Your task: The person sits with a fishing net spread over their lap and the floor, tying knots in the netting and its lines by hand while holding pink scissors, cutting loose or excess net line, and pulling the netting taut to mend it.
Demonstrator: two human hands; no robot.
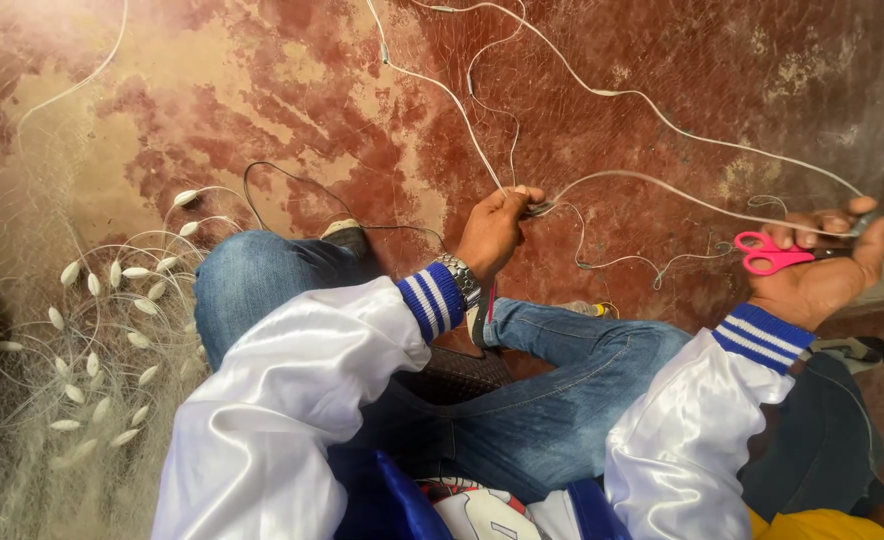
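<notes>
On floor: L hand (492,228) pinches line (662,187), R hand (817,270) scissors (774,252).

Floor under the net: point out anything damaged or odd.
The red floor is badly worn, its paint flaked away in pale patches. The net with its white floats lies bunched at the left. Nothing spilled.
</notes>
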